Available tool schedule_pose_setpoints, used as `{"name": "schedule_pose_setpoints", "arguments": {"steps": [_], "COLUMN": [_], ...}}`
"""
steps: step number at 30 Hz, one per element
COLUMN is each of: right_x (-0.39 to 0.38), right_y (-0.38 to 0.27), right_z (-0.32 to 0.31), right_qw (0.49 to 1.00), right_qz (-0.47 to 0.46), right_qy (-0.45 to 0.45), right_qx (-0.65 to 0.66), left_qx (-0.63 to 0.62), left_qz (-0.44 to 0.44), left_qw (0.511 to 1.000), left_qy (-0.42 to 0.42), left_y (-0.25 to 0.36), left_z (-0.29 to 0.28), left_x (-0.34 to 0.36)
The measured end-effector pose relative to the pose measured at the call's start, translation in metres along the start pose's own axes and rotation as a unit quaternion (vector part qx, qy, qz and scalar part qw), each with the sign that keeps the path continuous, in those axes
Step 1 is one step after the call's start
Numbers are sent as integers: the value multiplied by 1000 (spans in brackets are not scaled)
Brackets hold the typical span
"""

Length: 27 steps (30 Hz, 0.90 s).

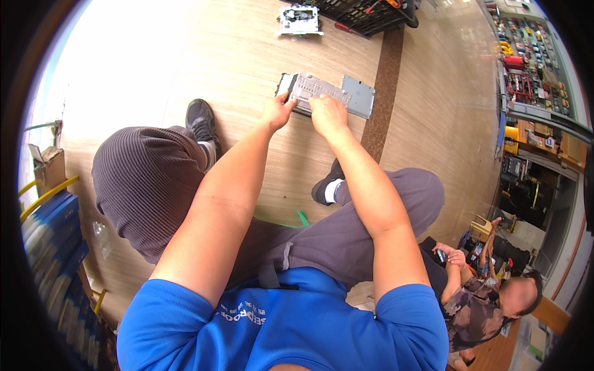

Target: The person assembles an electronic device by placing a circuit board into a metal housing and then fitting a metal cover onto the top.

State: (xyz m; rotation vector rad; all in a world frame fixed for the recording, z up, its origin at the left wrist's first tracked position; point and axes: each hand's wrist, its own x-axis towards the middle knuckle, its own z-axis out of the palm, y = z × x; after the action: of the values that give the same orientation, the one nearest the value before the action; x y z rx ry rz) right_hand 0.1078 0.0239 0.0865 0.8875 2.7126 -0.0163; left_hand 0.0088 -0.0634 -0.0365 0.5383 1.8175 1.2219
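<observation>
The metal unit [322, 88] is low by the floor [247, 74], a grey panel [360, 97] at its right end. The left hand [278, 114] grasps its left end; the right hand [329, 114] touches its top, closure unclear. Beyond lie a white mechanism [300, 22] and black crate [365, 17].

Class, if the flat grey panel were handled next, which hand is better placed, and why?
Probably the right hand: it is at the near side of the metal unit, closer to the grey panel. The left hand is farther away, at the unit's left end.
</observation>
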Motion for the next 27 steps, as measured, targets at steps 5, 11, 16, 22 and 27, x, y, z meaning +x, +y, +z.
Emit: {"name": "schedule_pose_setpoints", "arguments": {"steps": [5,11,16,22,27], "right_x": [3,14,12,3,-3], "right_y": [-12,-10,-14,-3,-6], "right_z": [-15,5,-2,4,0], "right_qw": [997,983,900,935,964], "right_qz": [-47,84,184,130,95], "right_qy": [21,-111,-210,-115,-66], "right_qx": [-50,119,334,309,238], "left_qx": [-7,-35,-23,-15,-18], "left_qz": [7,29,10,17,17], "left_qw": [1000,999,1000,1000,1000], "left_qy": [7,11,8,-1,1], "left_y": [-18,-26,-32,-21,-21], "left_z": [1,12,6,8,3], "left_x": [8,18,17,16,13]}}
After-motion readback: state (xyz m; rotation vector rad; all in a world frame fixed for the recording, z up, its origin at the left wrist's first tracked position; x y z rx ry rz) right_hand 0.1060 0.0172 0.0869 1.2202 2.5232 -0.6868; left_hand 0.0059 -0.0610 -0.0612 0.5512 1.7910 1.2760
